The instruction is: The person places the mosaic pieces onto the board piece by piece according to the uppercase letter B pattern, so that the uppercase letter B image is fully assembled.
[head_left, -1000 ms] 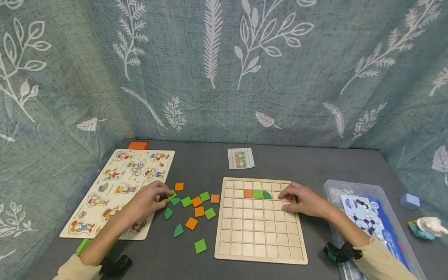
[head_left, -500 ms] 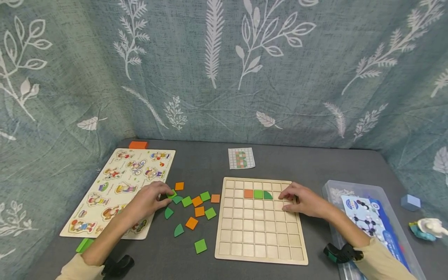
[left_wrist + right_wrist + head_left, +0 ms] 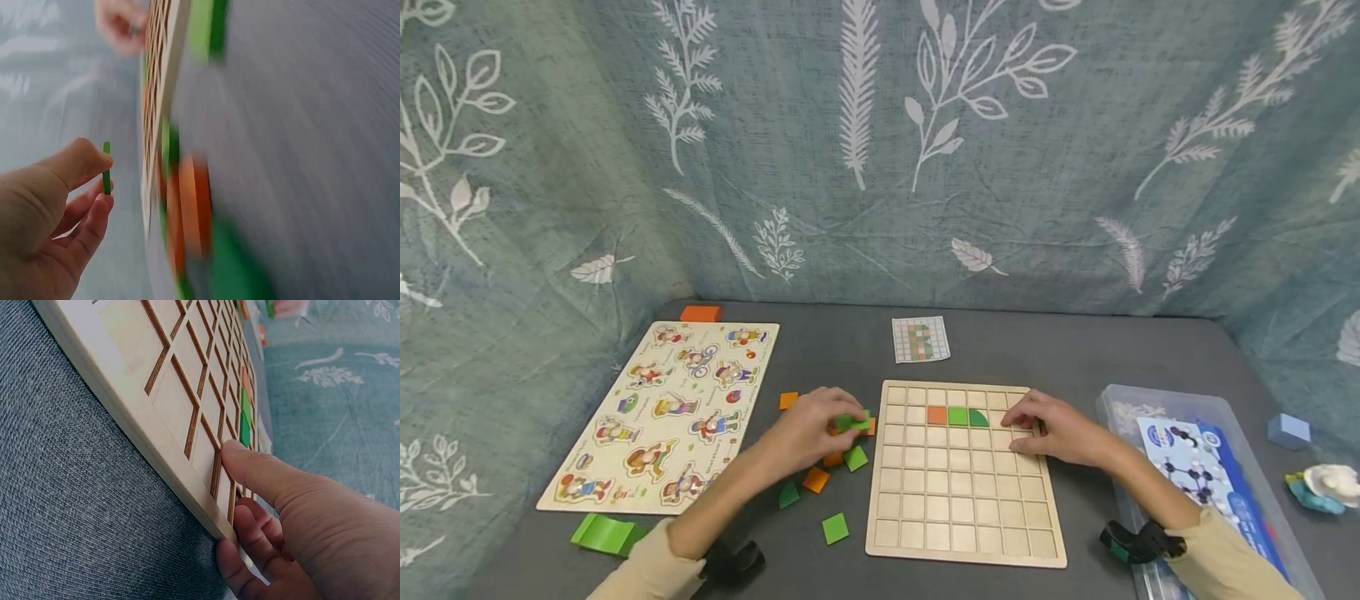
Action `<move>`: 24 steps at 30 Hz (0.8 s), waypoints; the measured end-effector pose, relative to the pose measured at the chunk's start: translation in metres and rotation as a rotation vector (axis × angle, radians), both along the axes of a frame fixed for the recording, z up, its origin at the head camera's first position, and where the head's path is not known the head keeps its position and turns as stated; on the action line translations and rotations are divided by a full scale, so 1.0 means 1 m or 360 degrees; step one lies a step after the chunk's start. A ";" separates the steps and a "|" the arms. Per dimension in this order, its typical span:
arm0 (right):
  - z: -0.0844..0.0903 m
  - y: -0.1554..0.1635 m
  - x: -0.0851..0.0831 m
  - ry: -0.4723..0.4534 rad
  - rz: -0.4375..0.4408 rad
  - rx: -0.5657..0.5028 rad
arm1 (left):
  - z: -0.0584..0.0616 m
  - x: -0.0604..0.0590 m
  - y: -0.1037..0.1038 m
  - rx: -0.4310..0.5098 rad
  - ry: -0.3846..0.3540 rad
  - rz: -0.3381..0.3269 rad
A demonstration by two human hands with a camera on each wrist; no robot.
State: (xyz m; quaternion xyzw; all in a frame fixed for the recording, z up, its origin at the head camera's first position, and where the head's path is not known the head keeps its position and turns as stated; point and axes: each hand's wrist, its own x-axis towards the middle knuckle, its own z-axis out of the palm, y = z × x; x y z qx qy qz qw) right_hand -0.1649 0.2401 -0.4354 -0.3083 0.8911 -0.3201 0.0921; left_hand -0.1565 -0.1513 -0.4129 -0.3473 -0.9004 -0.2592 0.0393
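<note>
The green tile (image 3: 855,422) sits pinched between thumb and fingers of the left hand (image 3: 808,433), lifted just off the board's (image 3: 964,533) 9 o'clock edge, clear of the loose tiles (image 3: 834,528) beneath. The right hand (image 3: 1056,431) lies flat, fingers pressing the board's 3 o'clock edge, likely steadying it. Most cells lie bare.

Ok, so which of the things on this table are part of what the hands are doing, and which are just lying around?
In use:
left hand pinching a green tile
right hand resting on the wooden grid board
loose green and orange tiles
pattern card

Lying about:
cartoon peg puzzle
plastic bin
blue block
orange block
</note>
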 end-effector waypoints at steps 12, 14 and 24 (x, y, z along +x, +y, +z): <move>-0.001 0.002 0.000 0.0046 0.0021 0.0022 | -0.006 -0.012 0.083 -0.0242 0.0181 -0.0427; -0.001 0.002 0.000 0.0043 0.0020 0.0024 | -0.007 -0.012 0.086 -0.0255 0.0219 -0.0458; -0.001 0.002 0.000 0.0023 0.0012 0.0016 | -0.012 -0.013 0.093 -0.0302 0.0447 -0.0522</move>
